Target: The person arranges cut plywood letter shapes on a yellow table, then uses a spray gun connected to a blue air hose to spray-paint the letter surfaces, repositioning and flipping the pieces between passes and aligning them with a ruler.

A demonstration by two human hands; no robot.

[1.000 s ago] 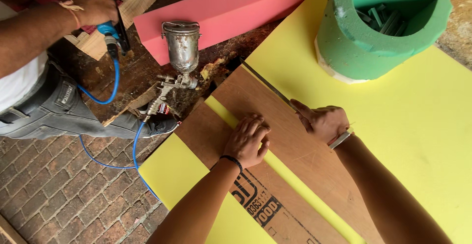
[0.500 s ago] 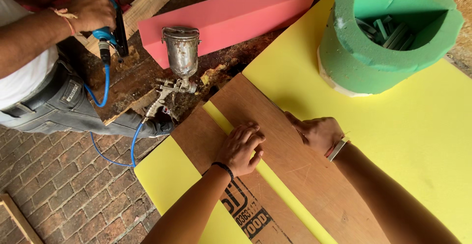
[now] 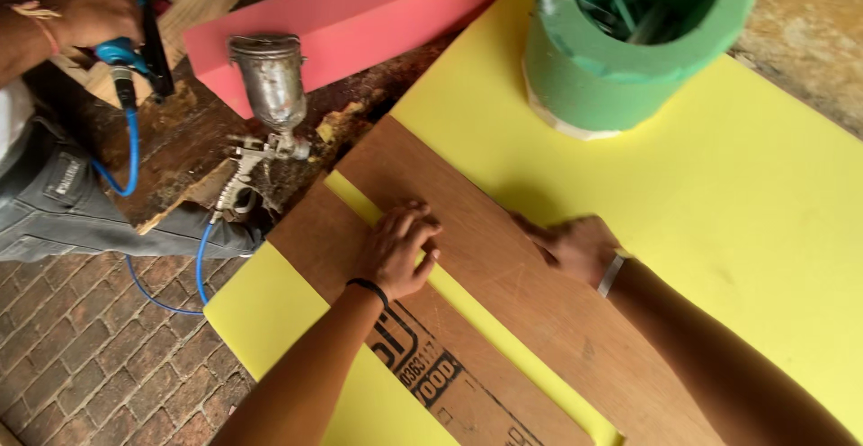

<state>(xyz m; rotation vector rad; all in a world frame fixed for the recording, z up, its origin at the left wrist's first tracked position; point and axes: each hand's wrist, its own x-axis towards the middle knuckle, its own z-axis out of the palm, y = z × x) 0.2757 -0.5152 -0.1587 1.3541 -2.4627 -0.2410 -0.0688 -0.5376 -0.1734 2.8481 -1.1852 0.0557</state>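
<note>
My left hand [image 3: 400,248] lies flat, fingers together, pressing across two brown plywood strips [image 3: 503,275] and the narrow gap between them. My right hand [image 3: 575,246] rests on the wider strip; its grip is blurred. The strips lie on a yellow foam sheet [image 3: 719,221]. A green foam tub [image 3: 629,41] stands beyond, a spray gun [image 3: 265,104] lies left.

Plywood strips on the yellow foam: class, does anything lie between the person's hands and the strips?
Nothing visible. The left hand lies flat across both plywood strips; the right hand presses on the wider strip.
</note>
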